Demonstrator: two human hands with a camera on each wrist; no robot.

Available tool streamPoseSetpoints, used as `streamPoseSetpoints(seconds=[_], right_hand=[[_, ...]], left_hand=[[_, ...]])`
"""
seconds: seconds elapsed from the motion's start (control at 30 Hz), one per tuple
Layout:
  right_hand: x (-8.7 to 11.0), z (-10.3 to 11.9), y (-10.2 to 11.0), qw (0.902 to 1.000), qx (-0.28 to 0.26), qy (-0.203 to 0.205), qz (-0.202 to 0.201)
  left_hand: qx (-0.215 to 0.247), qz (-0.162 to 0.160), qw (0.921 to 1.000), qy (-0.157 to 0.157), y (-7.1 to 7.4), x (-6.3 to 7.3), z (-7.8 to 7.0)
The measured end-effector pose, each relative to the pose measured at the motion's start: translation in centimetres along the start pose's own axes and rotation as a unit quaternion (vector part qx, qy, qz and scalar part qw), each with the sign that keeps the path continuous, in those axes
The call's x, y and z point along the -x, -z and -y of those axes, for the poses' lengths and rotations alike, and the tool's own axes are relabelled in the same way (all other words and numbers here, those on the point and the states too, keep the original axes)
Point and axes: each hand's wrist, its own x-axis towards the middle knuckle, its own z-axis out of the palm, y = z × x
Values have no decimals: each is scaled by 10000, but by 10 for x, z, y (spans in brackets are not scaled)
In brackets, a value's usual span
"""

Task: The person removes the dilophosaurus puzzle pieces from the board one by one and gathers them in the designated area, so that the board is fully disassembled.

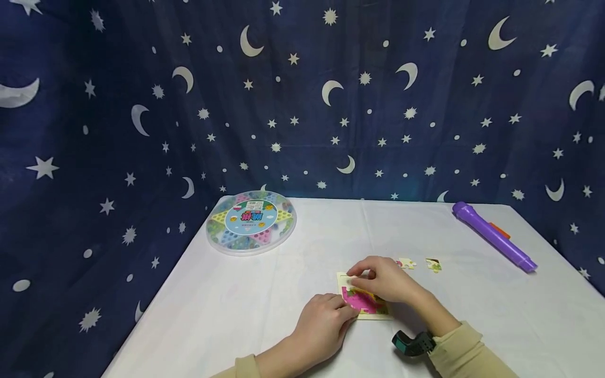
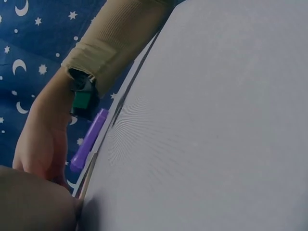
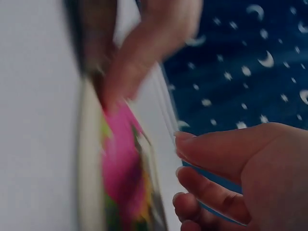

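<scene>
Hanging behind the white tabletop [image 1: 302, 252], a dark blue curtain [image 1: 302, 94] is patterned with pale moons and stars. Toward the far left corner a round game case [image 1: 251, 220] is set flat; toward the far right a purple rod [image 1: 493, 236] is laid slantwise, with a small orange item [image 1: 500, 230] partly hidden behind it. Two loose puzzle pieces [image 1: 433, 265] are placed apart from each other just beyond the right hand [image 1: 385, 281]. A cream-rimmed puzzle board [image 1: 373, 316] with a pink picture is partly covered by both hands, its far right corner being blocked from the head view by the right one. That hand is reached in over the board, thumb and fingers bent with a narrow gap between; nothing is seen held. A dark device [image 1: 413, 344] is worn on its wrist. The left hand [image 1: 323, 323] is placed at the board's near left edge; whether the rim is pinched or only pressed by its fingers cannot be told.
</scene>
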Motion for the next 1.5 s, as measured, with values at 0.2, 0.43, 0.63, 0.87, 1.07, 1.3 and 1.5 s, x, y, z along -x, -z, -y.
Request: streamPoseSetpoints(seconds=[0.2,0.43,0.63,0.87,1.07,1.3,1.5], right_hand=[[1,4,-18,9980,274,516,253],[1,6,-18,9965,497,555,374],[1,9,-16,9968,534,486,331],[0,11,-18,9983,347,217,427],[1,11,-19,9984,327,87,456],[1,14,-18,9984,432,25,371],[1,17,-16,9965,777,55,302]], left_hand=[[-24,115,9999,-20,3,4,1],[-104,116,9999,8,3,4,2],[-63,149,9999,-18,3,5,3],[-18,131,9999,-90,2,5,5],[-2,145,9999,-79,2,5,4],[-20,233,9997,-20,1,5,3],[-47,251,9997,-6,2,4,3]])
